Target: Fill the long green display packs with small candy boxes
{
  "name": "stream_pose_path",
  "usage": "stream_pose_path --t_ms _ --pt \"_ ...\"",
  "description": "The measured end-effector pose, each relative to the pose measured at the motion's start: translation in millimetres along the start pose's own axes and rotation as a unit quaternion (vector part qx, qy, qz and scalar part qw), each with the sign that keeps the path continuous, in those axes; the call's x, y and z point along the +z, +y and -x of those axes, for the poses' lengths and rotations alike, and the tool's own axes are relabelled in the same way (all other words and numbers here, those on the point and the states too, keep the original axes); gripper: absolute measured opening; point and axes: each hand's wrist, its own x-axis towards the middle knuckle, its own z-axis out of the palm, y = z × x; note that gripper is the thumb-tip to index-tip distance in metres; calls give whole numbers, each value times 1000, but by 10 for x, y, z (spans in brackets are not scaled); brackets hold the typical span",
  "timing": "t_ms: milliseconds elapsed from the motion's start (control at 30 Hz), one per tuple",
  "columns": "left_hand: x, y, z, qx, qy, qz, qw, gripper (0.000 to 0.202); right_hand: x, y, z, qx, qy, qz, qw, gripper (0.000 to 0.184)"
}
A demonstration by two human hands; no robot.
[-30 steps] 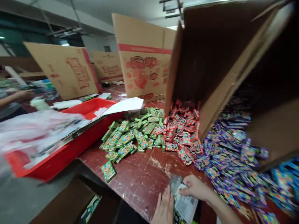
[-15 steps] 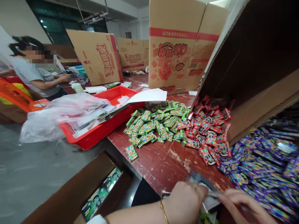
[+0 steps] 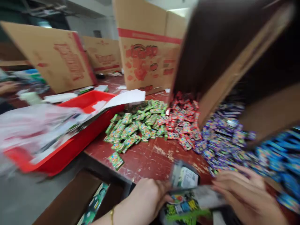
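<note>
Near the bottom edge of the head view, a clear plastic bag (image 3: 203, 196) with bright green, yellow and blue print or packets showing in it is stretched between my hands. My left hand (image 3: 147, 198), with a gold bangle at the wrist, pinches its left end. The right end is between the fingers of my right hand (image 3: 243, 193), which is blurred. Just beyond the bag, a dark pouch with a white label (image 3: 187, 178) lies on the red table (image 3: 150, 159). Small green packets (image 3: 131, 126), red packets (image 3: 184, 122) and purple packets (image 3: 220, 147) are heaped farther back.
Blue packets (image 3: 278, 156) lie at the right under leaning cardboard flaps (image 3: 211, 56). A red tray (image 3: 70, 150) with papers and plastic film sits at the table's left edge. Below it stands an open carton (image 3: 70, 197). Upright cardboard boxes (image 3: 145, 37) rise behind. Another person's hand (image 3: 8, 87) shows far left.
The view has swung right, bringing the blue packets in and moving the co-worker mostly out. My hands have spread apart, and the bag's colourful part now shows between them.
</note>
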Motion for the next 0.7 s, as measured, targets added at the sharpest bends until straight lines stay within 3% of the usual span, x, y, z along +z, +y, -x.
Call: stream_pose_path --t_ms 67,100,133,200,233,300,367,500,567,700 --pt "18 32 -118 0 19 58 998 18 127 -186 -67 -39 -40 13 998 14" --pt "45 56 -189 -1 36 91 995 18 194 -248 -88 -11 -28 24 999 16" --pt "82 80 -255 -6 56 124 991 20 249 -284 -93 41 7 33 999 14" --pt "177 114 -360 -34 107 182 977 28 304 -281 -54 177 63 -21 982 32" --pt "232 126 -402 -49 130 205 969 28 303 -248 -16 243 70 -84 964 37" --pt "349 157 -487 -81 161 258 949 29 258 -146 67 336 53 -227 912 30" --pt "462 218 -599 -122 154 350 916 25 188 -39 125 377 58 -300 874 28" --pt "561 365 -903 -208 94 504 833 46 164 63 197 392 139 -295 860 18" --pt "521 359 -1059 -249 105 522 809 50 249 69 276 414 125 -309 847 14" --pt "455 160 -1336 -280 183 512 791 46 396 136 469 454 7 -282 845 17"
